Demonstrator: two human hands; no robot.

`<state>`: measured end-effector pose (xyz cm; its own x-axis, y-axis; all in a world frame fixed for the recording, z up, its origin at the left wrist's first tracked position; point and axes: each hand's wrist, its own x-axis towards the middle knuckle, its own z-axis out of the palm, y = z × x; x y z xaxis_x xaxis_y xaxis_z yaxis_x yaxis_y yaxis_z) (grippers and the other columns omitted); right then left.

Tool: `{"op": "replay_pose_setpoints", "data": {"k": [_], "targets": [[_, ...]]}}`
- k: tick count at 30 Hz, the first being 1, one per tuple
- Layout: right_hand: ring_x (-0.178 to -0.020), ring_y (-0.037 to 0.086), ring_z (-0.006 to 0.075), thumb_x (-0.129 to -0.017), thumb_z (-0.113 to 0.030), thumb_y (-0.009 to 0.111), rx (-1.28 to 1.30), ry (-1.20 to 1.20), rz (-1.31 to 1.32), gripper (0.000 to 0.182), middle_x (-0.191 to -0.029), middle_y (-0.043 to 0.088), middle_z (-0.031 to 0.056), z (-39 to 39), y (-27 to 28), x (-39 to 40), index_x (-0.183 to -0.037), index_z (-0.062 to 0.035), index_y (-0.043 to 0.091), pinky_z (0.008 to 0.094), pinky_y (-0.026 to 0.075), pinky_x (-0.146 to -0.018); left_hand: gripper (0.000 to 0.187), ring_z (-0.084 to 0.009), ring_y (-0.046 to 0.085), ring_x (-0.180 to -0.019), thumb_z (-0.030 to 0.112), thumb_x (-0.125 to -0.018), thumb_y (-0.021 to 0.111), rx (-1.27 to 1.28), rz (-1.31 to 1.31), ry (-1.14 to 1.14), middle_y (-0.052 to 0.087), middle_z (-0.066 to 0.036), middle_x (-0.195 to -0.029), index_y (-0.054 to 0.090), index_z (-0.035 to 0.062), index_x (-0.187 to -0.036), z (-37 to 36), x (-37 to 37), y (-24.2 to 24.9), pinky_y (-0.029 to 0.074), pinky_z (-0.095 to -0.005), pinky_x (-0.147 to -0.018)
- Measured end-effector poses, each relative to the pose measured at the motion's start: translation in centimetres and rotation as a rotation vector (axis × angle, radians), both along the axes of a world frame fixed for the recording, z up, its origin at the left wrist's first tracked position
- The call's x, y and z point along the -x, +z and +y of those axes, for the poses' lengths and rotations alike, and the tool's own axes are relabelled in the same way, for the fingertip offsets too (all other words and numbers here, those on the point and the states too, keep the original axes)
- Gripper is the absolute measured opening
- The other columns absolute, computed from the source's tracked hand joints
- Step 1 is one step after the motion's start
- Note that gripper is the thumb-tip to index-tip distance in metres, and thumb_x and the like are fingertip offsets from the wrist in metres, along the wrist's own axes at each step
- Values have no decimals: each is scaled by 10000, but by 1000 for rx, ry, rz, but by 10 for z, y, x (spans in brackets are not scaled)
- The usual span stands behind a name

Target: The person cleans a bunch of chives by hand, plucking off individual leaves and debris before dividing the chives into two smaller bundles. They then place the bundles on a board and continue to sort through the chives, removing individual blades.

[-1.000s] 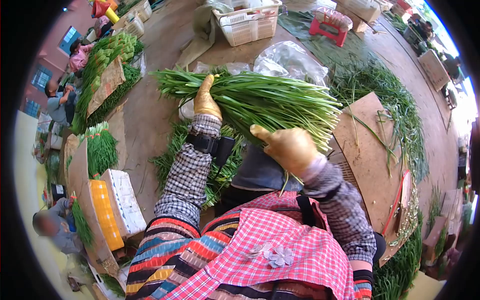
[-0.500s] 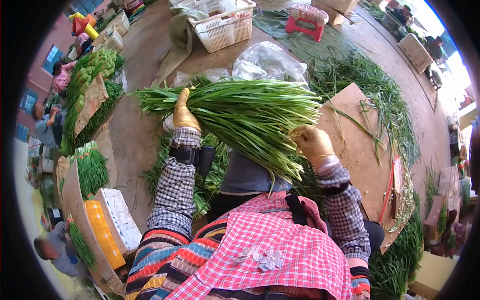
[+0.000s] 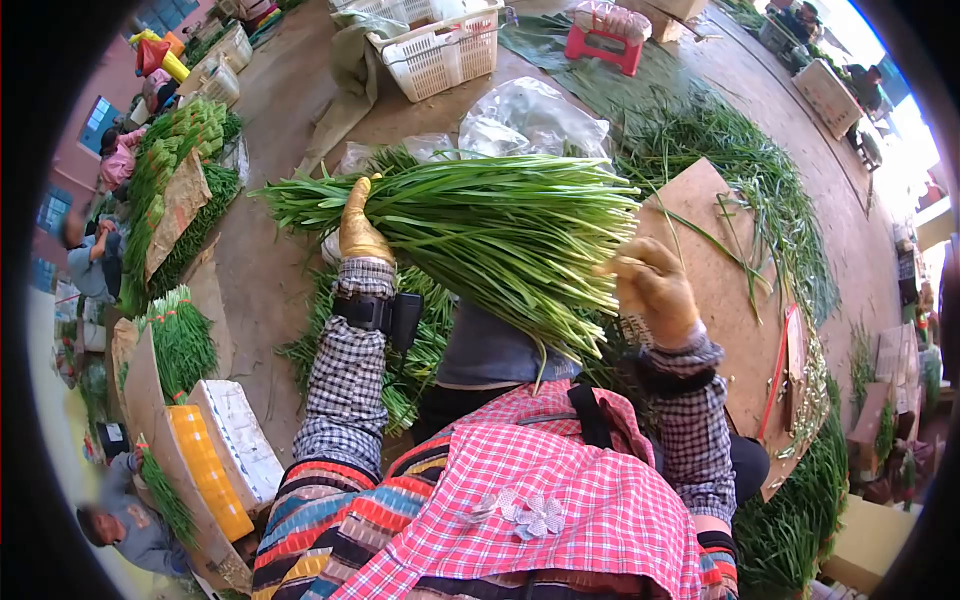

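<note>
A big bunch of garlic chives (image 3: pixel 490 225), long and green with paler cut ends to the right, is held across my lap. My left hand (image 3: pixel 362 225), in a yellowish glove, is wrapped around it near the leafy left end, thumb up over the top. At the pale ends on the right is my gloved right hand (image 3: pixel 660 290), its fingers curled and pinched together. What lies between those fingertips is too small to make out. Below the bunch, more loose greens (image 3: pixel 425 340) lie by my legs.
To the right a brown board (image 3: pixel 715 300) carries a few stray stalks and a red strap (image 3: pixel 776 375). Greens are heaped behind it (image 3: pixel 740 150). Ahead are clear plastic (image 3: pixel 535 118), a white crate (image 3: pixel 440 62) and a red stool (image 3: pixel 603 45). Co-workers sit at left and far right.
My right hand has moved a little right and turned, drawing back from the cut ends. My left hand still grips the bunch, and the whole view has shifted slightly.
</note>
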<state>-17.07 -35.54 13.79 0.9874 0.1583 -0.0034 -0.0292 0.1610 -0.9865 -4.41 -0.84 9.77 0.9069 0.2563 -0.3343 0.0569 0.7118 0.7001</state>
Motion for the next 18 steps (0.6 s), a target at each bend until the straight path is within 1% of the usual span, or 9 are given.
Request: {"op": "replay_pose_setpoints", "data": {"k": [1,4,7,9,10,13,15,17,18], "targets": [[-549,523,60,-914,-128,563,11,-2,-82,162,-872,691,67,-11,3,9,-1007,-1,600,185,413,-496,328,-258,626,-889,288,-798,716,-4,6,10,658,-96,-1028,665,78,-1045,0,-1,-1,523,-439,-826],[-577,546,65,-889,-166,595,-130,82,71,213,-883,692,60,-50,-11,35,-1024,-4,620,188,440,-529,327,-259,626,-889,287,-793,721,-10,7,28,658,-99,-1034,668,89,-1048,3,-3,-7,523,-443,-825],[-633,623,147,-850,-240,646,433,255,434,256,-894,702,68,-57,-49,45,-1014,-44,657,252,493,-580,332,-262,625,-892,283,-787,726,8,28,7,657,-99,-1040,669,86,-1048,1,0,-1,521,-450,-824],[-740,674,242,-798,-286,697,1759,206,99,266,-901,704,90,-42,-62,67,-972,-85,683,335,527,-647,328,-268,625,-898,280,-793,720,3,18,10,658,-99,-1041,668,83,-1051,0,1,-1,518,-456,-828],[-835,670,301,-772,-337,721,1534,93,128,350,-915,693,119,-38,-59,61,-1030,-107,667,387,525,-692,327,-269,625,-900,279,-797,717,-3,1,8,658,-98,-1042,667,83,-1053,1,-2,-4,517,-457,-829],[-836,657,303,-768,-381,722,1263,-36,-10,426,-872,679,125,-1,-16,35,-1083,-107,639,391,517,-707,321,-273,626,-903,276,-805,708,-15,25,31,658,-97,-1044,664,83,-1058,1,4,-3,515,-462,-833],[-788,646,308,-770,-425,710,1023,-140,-430,518,-810,660,116,24,-22,19,-1153,-98,591,403,509,-683,318,-274,626,-905,273,-808,706,-16,15,27,658,-97,-1046,663,83,-1060,-1,0,2,513,-465,-835],[-694,622,292,-761,-403,727,1225,-166,-601,544,-737,628,103,56,-18,-2,-1178,-90,574,392,486,-603,317,-276,625,-909,272,-808,706,-8,-13,16,657,-96,-1047,662,83,-1059,1,-1,-4,512,-468,-837],[-692,630,303,-777,-393,713,1311,-84,-490,525,-748,634,108,72,-19,-11,-1158,-77,539,399,490,-589,315,-275,621,-921,275,-810,708,2,13,-1,658,-97,-1047,663,84,-1055,-1,3,3,507,-467,-850]]}}
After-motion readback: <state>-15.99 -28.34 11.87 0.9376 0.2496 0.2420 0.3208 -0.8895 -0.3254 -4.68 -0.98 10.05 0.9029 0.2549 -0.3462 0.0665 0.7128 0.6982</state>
